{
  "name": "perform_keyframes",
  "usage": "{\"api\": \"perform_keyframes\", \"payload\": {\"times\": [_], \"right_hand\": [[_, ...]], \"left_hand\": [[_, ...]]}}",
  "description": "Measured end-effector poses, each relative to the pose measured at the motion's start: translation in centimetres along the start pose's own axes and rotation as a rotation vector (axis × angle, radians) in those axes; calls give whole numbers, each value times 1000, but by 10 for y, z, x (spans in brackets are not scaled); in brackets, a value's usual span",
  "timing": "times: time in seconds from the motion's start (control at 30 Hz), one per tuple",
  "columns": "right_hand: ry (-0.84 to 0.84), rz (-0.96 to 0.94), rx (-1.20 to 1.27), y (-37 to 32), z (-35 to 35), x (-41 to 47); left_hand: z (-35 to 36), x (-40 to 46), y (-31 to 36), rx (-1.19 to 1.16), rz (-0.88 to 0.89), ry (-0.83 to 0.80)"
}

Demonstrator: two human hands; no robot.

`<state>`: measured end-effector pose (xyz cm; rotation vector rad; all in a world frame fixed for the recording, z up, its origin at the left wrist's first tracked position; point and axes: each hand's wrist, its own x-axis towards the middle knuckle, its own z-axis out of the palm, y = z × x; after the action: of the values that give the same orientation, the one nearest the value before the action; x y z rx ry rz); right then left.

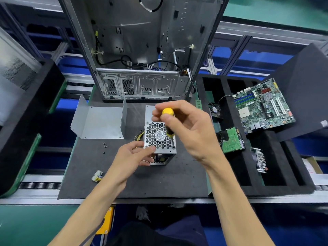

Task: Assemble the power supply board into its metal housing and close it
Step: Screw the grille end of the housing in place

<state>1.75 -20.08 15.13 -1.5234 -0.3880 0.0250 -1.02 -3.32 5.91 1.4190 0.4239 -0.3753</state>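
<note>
Housing (159, 137) stands on the mat (124, 178): rigid sheet metal, sharp-edged. Your left hand (132, 155) grips its lower corner; your right hand (184, 125) pinches the screwdriver (168, 121). Hold by the walls.

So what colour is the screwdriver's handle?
Yellow on top, black lower down; the screwdriver shows best in the head view.

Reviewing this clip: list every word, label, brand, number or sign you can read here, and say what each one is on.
Embossed lettering running sideways on the computer chassis panel: a brand-like word, too blurred to read reliably.
Motherboard: printed markings and white stickers, too small to read.
Green circuit board: no readable text.
Power supply housing and screwdriver: no text visible.
Nothing else legible.
</note>
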Motion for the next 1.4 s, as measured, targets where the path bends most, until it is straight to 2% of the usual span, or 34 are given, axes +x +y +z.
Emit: {"api": "perform_keyframes", "payload": {"times": [0.1,0.2,0.37,0.47,0.57,0.7,0.83,0.87,0.93,1.0,1.07,1.13,1.23,1.3,1.4], "right_hand": [[118,-33,-73,1,-2,1],[228,-3,-7,6,-7,2],[134,87,121,9,-10,1],[65,64,-8,3,-8,-2],[35,15,-27,0,-3,-3],[124,-26,-154,-2,-5,1],[225,-54,-98,-3,-13,2],[236,-50,-106,-2,-14,2],[227,-22,-113,1,-11,4],[189,37,-49,6,-7,5],[135,92,38,10,-4,4],[70,122,7,12,-4,1],[-23,168,-116,10,-3,-1],[-75,192,-143,7,1,-2],[-112,143,-149,6,9,-9]], "left_hand": [[-1,-1,0,2,6,-11],[-2,-1,-1,-2,4,-13],[0,-2,0,2,-2,-5],[2,-2,1,2,-6,14],[3,-2,1,13,-5,24],[-1,-1,-2,32,-10,29],[-2,1,-3,64,-14,29],[-2,1,-3,124,-6,30],[-4,1,0,451,76,82],[-10,-4,13,762,261,248],[-10,-15,42,711,477,334],[0,-29,77,645,652,305],[24,-54,120,880,891,319],[41,-67,139,1190,867,399],[61,-67,150,1555,763,413]]}}
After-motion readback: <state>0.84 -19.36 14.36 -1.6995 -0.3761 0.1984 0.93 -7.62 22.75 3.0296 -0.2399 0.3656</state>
